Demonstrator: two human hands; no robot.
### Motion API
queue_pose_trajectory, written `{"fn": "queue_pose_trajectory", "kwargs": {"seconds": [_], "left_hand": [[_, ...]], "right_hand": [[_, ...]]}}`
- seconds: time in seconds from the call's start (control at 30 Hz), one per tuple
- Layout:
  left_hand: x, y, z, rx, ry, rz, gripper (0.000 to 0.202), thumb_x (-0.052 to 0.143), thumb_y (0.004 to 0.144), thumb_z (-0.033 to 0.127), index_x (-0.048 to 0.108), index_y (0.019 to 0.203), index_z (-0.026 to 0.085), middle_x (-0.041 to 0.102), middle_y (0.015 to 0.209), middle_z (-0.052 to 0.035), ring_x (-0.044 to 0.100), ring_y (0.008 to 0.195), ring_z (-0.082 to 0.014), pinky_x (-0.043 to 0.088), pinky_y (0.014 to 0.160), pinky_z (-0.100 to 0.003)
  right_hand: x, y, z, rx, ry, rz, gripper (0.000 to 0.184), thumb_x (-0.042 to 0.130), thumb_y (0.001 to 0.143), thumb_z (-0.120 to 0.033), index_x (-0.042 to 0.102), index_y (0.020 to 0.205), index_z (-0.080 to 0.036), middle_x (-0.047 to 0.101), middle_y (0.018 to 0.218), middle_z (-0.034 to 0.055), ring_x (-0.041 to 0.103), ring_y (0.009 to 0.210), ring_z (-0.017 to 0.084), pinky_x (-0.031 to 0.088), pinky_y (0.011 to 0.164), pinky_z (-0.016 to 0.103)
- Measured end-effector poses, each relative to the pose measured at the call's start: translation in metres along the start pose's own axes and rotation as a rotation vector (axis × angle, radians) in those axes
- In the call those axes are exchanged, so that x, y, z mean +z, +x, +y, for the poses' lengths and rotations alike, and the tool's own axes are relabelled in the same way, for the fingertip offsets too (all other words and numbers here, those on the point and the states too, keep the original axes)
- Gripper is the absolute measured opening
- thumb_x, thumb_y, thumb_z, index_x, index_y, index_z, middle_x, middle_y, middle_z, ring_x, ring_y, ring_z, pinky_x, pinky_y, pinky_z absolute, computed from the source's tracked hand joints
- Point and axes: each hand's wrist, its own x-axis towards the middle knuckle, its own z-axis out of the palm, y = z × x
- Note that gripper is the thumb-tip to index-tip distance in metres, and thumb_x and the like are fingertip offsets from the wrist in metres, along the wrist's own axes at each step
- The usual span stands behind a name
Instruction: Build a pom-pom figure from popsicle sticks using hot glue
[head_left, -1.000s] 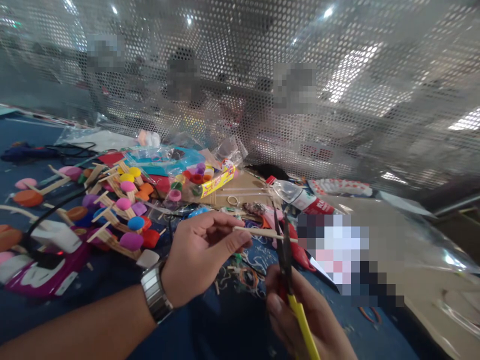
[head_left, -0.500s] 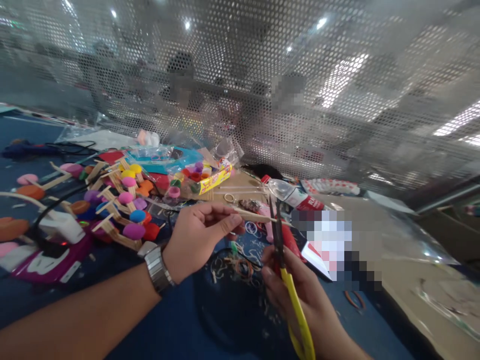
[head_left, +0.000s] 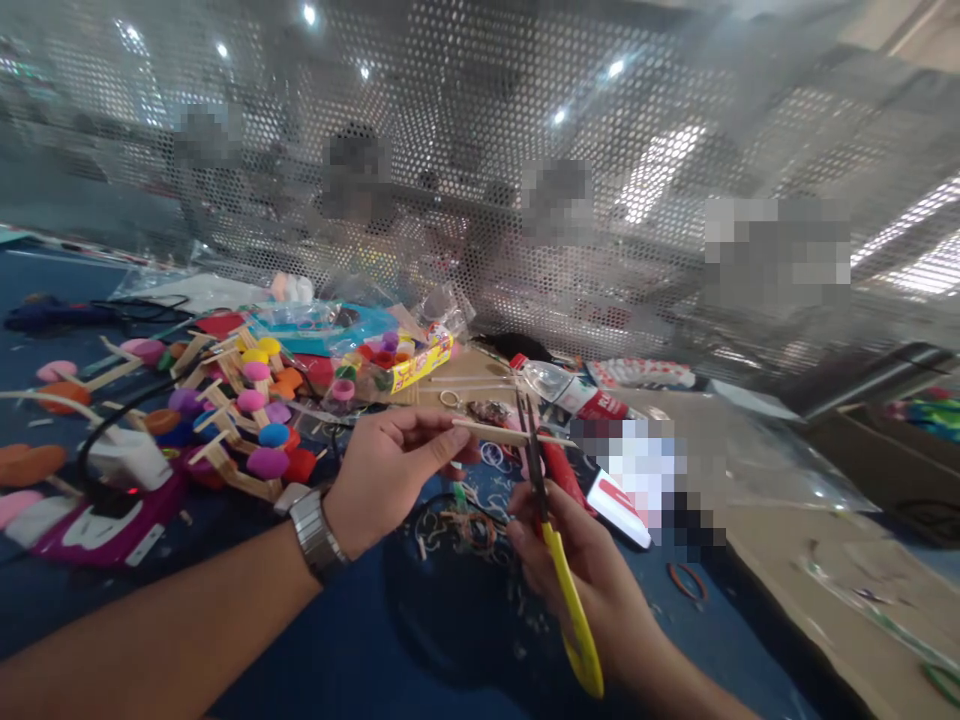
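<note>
My left hand (head_left: 401,465), with a metal-banded watch (head_left: 315,525) on its wrist, pinches one end of a flat wooden stick (head_left: 491,433) between thumb and fingers. The stick points right, and a thinner light piece reaches past the scissors from it. My right hand (head_left: 574,550) is wrapped round a pair of scissors with yellow handles (head_left: 574,610) and dark blades (head_left: 533,455). The blades stand upright with their tips slightly apart, crossing the stick near its right end. Whether they touch the wood I cannot tell.
Wooden stick pieces with coloured clay blobs (head_left: 268,462) lie in a heap at left, beside a purple power strip (head_left: 112,520). Rubber bands and scraps (head_left: 472,530) litter the blue table. A bottle (head_left: 574,388) and a lit phone (head_left: 619,508) lie right; a perforated screen (head_left: 450,180) stands behind.
The scissors and my right hand have shifted slightly left, the blades now farther along the stick toward my left hand. The view has turned a little right.
</note>
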Motion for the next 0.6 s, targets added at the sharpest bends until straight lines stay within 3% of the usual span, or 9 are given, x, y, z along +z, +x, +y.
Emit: {"fn": "queue_pose_trajectory", "kwargs": {"seconds": [0.3,0.6], "left_hand": [[0.0006,0.0016,0.0000,-0.018,-0.009,0.050,0.011,0.082,0.074,0.022,0.077,0.081,0.015,0.079,0.073,-0.0049,0.076,0.068,-0.0162,0.060,0.056,-0.020],[0.0005,0.0014,0.0024,-0.034,0.020,0.027,0.011,0.080,0.076,0.024,0.077,0.082,0.015,0.079,0.074,-0.0054,0.076,0.069,-0.0158,0.060,0.058,-0.020]], "right_hand": [[-0.0016,0.0019,0.0012,-0.011,0.012,-0.017,0.043,0.080,0.076,-0.055,0.054,0.088,-0.023,0.046,0.068,-0.0066,0.032,0.048,0.007,0.026,0.041,0.022],[-0.0025,0.0018,-0.0018,-0.011,-0.004,-0.024,0.042,0.080,0.076,-0.053,0.055,0.091,-0.023,0.046,0.067,-0.0066,0.033,0.047,0.007,0.026,0.041,0.022]]}}
